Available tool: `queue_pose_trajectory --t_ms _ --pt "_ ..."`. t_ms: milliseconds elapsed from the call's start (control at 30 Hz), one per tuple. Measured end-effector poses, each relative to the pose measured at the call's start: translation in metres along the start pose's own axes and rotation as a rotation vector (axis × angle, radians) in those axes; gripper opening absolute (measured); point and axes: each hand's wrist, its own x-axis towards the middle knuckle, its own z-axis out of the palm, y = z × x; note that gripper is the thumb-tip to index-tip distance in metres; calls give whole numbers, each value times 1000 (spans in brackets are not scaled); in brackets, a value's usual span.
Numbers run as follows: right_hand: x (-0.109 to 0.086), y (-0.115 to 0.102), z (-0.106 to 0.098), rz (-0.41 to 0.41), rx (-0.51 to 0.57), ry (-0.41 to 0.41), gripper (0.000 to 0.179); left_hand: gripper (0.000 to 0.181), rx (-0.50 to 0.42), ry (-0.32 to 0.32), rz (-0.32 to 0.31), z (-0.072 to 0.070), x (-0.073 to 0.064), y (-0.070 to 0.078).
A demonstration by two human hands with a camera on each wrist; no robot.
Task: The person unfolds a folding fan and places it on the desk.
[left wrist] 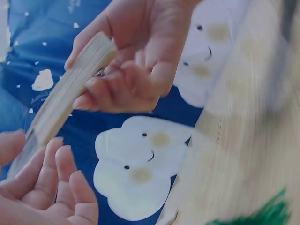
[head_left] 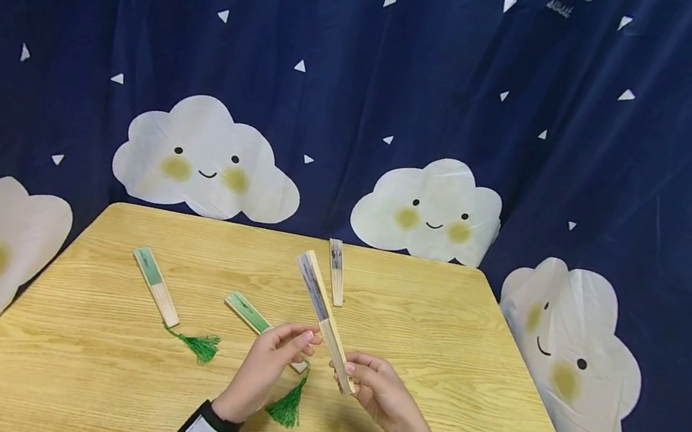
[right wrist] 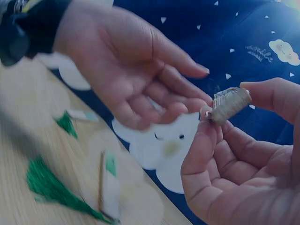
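Grey-leafed folding fan (head_left: 326,319): closed, held above the wooden table (head_left: 435,340), leaf end tilted toward eleven o'clock.
Right hand (head_left: 383,392): my thumb and fingers pinch its ribs at the pivot end.
Left hand (head_left: 265,365): nine o'clock from the pivot, fingers loosely parted, gripping nothing; whether they touch the fan, I cannot tell.
Handling: likely light, ribs stiff, leaf delicate; best held by the ribs.
Nine o'clock: a green-leafed fan (head_left: 156,287) on the table.

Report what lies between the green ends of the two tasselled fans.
Bare tabletop, as the head view shows; the tassel of the left fan lies nearer the person.
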Motion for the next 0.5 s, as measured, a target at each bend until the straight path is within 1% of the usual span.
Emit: queue_pose_trajectory --t_ms 67,133,200,267,300,367,500 --pt "0 2 6 -6 26 -33 23 43 -78 46 -7 3 -1 1" --pt "-1 3 9 -10 33 -68 23 40 -123 83 -7 5 -2 1" --pt "0 5 12 -9 25 -99 24 37 -145 108 -10 6 -3 1" --pt "0 5 14 -11 -9 -99 27 34 -140 116 -9 7 -4 1" --pt "0 5 15 -14 -48 -78 28 33 -126 114 -11 7 -5 1" --pt "2 4 16 -33 -157 -3 30 30 -85 84 -14 9 -8 4" --pt "5 -1 19 -82 -417 202 31 24 60 -10 4 15 -17 10"
